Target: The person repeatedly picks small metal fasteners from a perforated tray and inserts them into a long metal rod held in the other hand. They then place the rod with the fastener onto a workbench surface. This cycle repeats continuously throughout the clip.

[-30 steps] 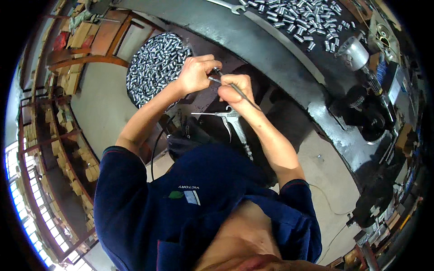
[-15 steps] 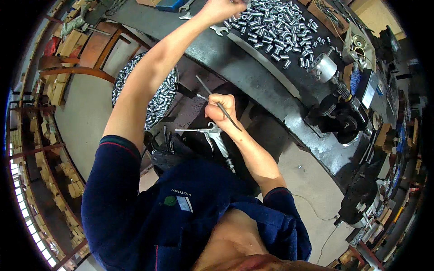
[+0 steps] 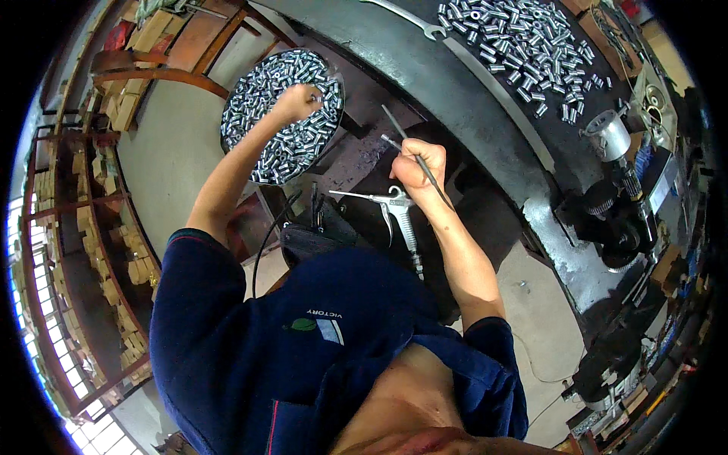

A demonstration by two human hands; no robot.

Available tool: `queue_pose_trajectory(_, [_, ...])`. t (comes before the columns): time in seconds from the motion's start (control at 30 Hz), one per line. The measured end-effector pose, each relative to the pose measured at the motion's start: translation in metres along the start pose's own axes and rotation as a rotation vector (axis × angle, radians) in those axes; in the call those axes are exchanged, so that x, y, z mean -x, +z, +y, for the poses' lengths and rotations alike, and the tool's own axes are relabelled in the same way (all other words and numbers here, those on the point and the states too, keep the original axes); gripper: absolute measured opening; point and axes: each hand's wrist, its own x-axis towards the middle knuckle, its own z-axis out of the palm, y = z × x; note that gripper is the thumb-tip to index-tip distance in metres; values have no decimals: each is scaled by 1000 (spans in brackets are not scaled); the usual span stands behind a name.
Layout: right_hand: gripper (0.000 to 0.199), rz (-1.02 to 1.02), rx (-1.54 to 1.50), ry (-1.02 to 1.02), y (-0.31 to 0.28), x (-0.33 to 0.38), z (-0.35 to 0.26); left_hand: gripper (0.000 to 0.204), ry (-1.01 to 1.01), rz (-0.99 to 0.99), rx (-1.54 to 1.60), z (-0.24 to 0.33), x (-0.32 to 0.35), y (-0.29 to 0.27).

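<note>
Head view: right hand (image 3: pixel 413 174) clasps a rod (image 3: pixel 420 161) near an air gun (image 3: pixel 400 208), left hand (image 3: pixel 298 103), grip unclear, over cylinders (image 3: pixel 292 148).

Thin rods (image 3: pixel 395 123) jut into the free gap between left hand (image 3: pixel 299 102) and right hand (image 3: pixel 421 163).

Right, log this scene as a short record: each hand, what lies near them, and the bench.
Left hand: over a round batch of small metal cylinders; whether it grips one is unclear
Right hand: closed around two slim rods
Below right hand in view: silver air blow gun
Bench: loose pile of similar cylinders, open-ended wrench
</note>
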Motion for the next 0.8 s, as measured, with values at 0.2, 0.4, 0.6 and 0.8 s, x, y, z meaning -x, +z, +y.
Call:
queue_pose_trajectory(0.2, [18, 20, -46, 62, 0, -1, 3, 27, -330, 78, -45, -5, 15, 41])
queue_pose_trajectory(0.4, [17, 20, -19, 71, 2, -2, 0, 21, -274, 8, -179, -4, 14, 34])
queue_pose_trajectory(0.6, [17, 1, 24, 75, 0, -2, 6, 19, -132, 109, 653, 39, 31, 12])
queue_pose_trajectory(0.8, [17, 6, 82, 60, -1, -2, 5, 22, 108, -20, 693, 125, 40, -15])
